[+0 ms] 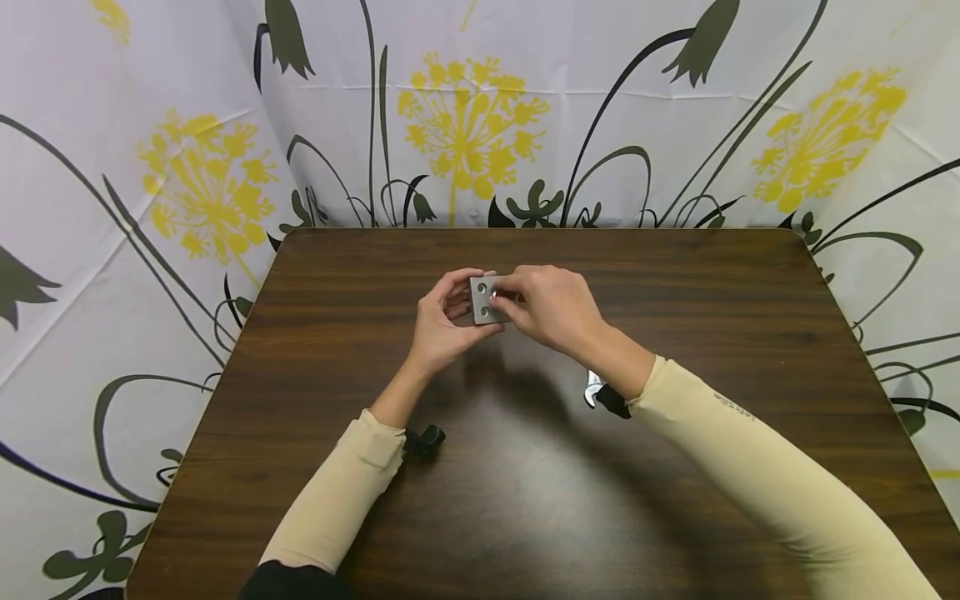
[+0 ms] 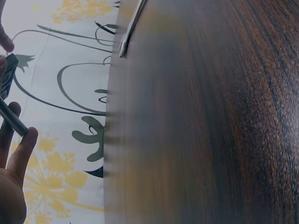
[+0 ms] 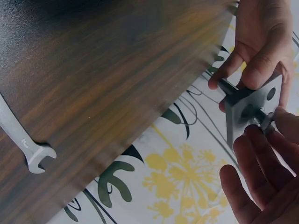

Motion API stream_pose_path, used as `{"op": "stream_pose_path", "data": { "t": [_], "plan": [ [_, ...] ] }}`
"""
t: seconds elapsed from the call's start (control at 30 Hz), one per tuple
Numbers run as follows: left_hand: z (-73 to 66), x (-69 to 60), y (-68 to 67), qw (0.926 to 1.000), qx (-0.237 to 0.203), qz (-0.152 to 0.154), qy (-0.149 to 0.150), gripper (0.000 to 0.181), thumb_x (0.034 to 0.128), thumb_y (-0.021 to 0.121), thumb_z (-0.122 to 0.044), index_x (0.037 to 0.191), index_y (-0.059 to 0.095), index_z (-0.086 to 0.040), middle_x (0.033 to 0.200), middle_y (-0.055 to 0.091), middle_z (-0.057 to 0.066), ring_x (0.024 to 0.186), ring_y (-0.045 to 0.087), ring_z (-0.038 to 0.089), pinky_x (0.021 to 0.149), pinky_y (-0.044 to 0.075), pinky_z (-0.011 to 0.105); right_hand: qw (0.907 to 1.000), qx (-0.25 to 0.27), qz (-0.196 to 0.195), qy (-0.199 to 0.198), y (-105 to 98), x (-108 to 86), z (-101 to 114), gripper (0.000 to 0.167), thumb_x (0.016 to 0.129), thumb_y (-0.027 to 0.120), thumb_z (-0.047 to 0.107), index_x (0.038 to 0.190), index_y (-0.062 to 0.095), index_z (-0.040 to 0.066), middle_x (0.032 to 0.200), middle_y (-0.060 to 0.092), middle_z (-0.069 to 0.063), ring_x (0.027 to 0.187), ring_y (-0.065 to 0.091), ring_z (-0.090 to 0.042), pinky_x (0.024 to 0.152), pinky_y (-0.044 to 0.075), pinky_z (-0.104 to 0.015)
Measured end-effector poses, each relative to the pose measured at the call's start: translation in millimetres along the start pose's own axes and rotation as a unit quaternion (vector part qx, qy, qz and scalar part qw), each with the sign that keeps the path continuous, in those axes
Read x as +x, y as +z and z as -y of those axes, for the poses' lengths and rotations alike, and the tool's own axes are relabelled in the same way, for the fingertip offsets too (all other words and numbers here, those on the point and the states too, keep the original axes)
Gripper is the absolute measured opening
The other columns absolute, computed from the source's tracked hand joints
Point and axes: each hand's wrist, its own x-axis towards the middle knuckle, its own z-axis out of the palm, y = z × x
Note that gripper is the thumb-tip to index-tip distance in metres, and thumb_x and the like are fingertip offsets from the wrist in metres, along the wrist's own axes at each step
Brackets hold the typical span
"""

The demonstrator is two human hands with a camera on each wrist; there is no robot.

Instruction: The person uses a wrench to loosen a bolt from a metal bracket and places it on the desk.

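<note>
A grey metal plate with several round holes (image 1: 481,312) is held up above the table by my left hand (image 1: 442,321), its fingers and thumb around the edges. My right hand (image 1: 555,304) pinches a bolt (image 3: 267,123) by its head at the near face of the plate, in the right wrist view. From the other side a threaded shank (image 2: 13,120) sticks out, with left fingertips (image 2: 31,132) close beside its end. A metal open-end wrench (image 3: 29,151) lies on the table, partly hidden under my right forearm in the head view.
The dark wood-grain table (image 1: 525,483) has its far edge just beyond my hands. Behind it hangs a white curtain (image 1: 600,50) with yellow and grey flowers. A black wrist camera (image 1: 426,442) sits by my left sleeve.
</note>
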Motion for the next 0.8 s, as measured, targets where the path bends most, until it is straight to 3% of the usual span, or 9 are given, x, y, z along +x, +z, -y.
{"op": "stream_pose_path", "data": {
  "t": [0.17,0.4,0.5,0.63,0.8],
  "plan": [
    [-1.8,1.9,-1.0,1.0000,0.002,-0.004,-0.003,0.069,0.0635,0.086,0.012,0.125,0.056,0.006,0.124,0.066,0.015,0.105,0.066,0.027,0.081,0.054,0.052,0.9992,0.007,-0.003,-0.040,-1.1,-2.0,-1.8,0.031,0.088,0.074,0.018,0.119,0.072,0.018,0.106,0.066,0.001,0.085,0.060,-0.016,0.062,0.052,-0.034],
    [-1.7,4.1,0.1,0.9999,-0.011,-0.001,-0.003,0.068,0.0636,0.086,0.013,0.124,0.056,0.006,0.125,0.065,0.016,0.106,0.066,0.027,0.082,0.053,0.054,0.9998,0.003,-0.014,0.011,-1.2,0.3,0.3,0.027,0.091,0.070,0.037,0.109,0.075,0.018,0.084,0.066,0.006,0.065,0.056,-0.011,0.053,0.045,-0.032],
    [0.3,3.8,1.4,0.9999,-0.013,0.003,-0.004,0.068,0.0637,0.086,0.013,0.124,0.055,0.007,0.125,0.064,0.017,0.107,0.065,0.027,0.082,0.054,0.053,1.0000,0.001,-0.003,-0.009,-1.8,-0.4,-0.9,0.021,0.091,0.071,0.026,0.110,0.075,0.018,0.091,0.067,0.004,0.074,0.059,-0.013,0.057,0.049,-0.033],
    [2.4,2.7,2.1,0.9999,-0.008,0.003,-0.008,0.068,0.0639,0.086,0.013,0.125,0.055,0.007,0.121,0.066,0.017,0.105,0.066,0.027,0.083,0.053,0.054,0.9993,0.000,-0.010,-0.036,-0.5,-2.9,-2.3,0.032,0.086,0.076,0.021,0.118,0.073,0.019,0.106,0.066,0.003,0.085,0.060,-0.015,0.061,0.052,-0.034],
    [3.0,1.1,5.7,1.0000,-0.004,0.001,-0.006,0.069,0.0635,0.086,0.013,0.125,0.055,0.006,0.119,0.066,0.018,0.103,0.066,0.027,0.082,0.054,0.053,0.9993,-0.009,-0.033,0.016,1.1,-3.7,-1.6,0.031,0.089,0.071,0.040,0.111,0.075,0.018,0.091,0.068,0.005,0.069,0.058,-0.012,0.053,0.047,-0.033]
  ]
}}
